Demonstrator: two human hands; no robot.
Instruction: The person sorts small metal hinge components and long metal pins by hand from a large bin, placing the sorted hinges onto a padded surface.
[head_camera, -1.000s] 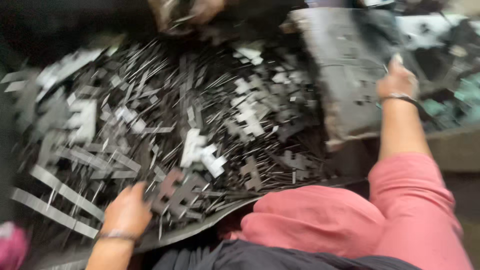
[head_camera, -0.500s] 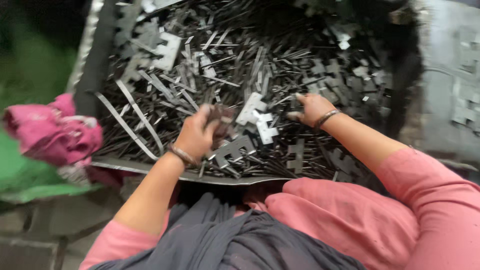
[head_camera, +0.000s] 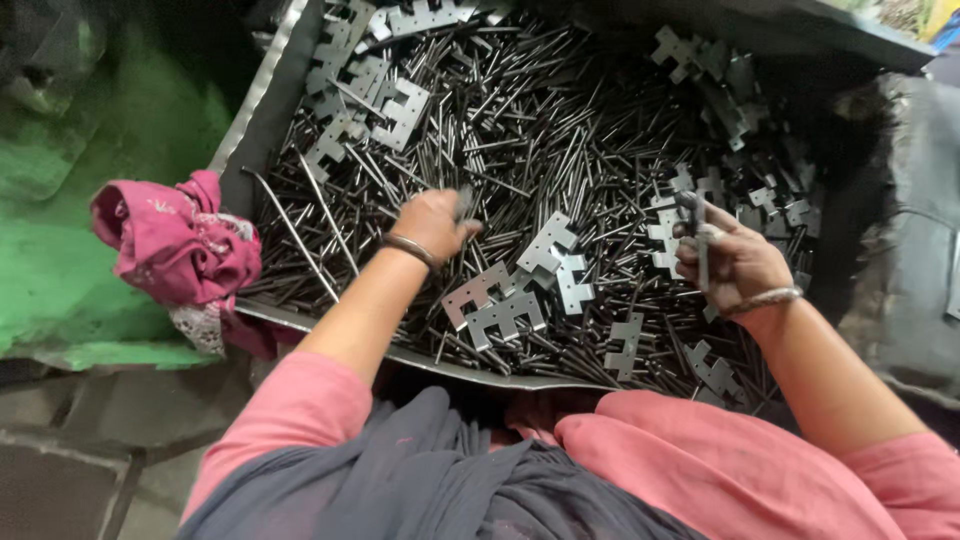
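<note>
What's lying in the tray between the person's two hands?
In the head view, between the left hand and the right hand lie thin metal pins and a few notched flat plates.

Lighting is dim and diffuse, falling from above. Pale glints show on the stamped grey metal plates (head_camera: 497, 312) and thin steel pins (head_camera: 560, 150). Upper corners sink into shadow. Focus is soft throughout, with slight stretching at the edges.

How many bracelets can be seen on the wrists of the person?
2: a thin dark metal bangle on the left wrist, a pale metal bangle on the right wrist. Sleeves may hide others.
</note>
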